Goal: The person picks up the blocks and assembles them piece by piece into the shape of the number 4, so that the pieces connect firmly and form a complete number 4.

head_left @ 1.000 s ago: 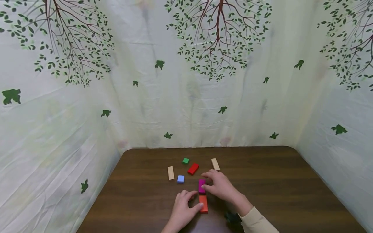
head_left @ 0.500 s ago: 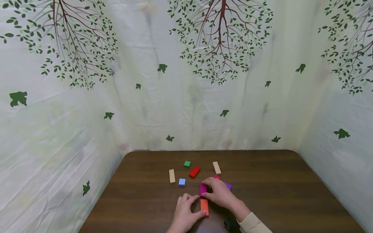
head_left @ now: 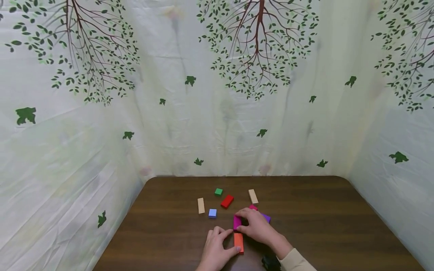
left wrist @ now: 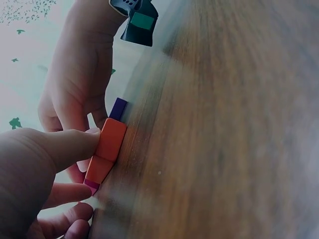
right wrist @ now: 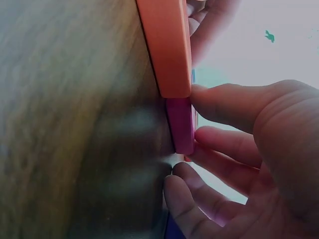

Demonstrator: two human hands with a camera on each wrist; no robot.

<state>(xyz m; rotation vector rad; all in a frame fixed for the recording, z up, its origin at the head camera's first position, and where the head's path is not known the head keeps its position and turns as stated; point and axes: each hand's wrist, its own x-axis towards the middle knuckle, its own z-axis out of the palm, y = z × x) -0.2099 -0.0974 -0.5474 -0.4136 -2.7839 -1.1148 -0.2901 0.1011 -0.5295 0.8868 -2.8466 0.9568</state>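
Observation:
An orange block (head_left: 239,242) and a magenta block (head_left: 236,223) lie end to end on the table. My left hand (head_left: 217,248) holds the orange block, thumb on its near part and index finger by the joint between the two. In the left wrist view the index fingertip reaches the magenta block (left wrist: 91,185). My right hand (head_left: 260,226) pinches the magenta block between thumb and index finger, its other fingers spread beyond. Part of a purple block (head_left: 266,217) and a pinkish-red block (head_left: 252,207) show behind the right hand, which hides the rest of them.
Farther back on the brown table (head_left: 305,210) lie a blue block (head_left: 212,213), a red block (head_left: 227,201), a green block (head_left: 218,192) and two pale wooden blocks, one left (head_left: 201,205) and one right (head_left: 252,196). A leaf-printed cloth (head_left: 227,150) hangs behind and beside the table.
My right index finger has come down to the far end of the magenta block. The purple and pinkish-red blocks now show past that hand. The head view has tilted up slightly.

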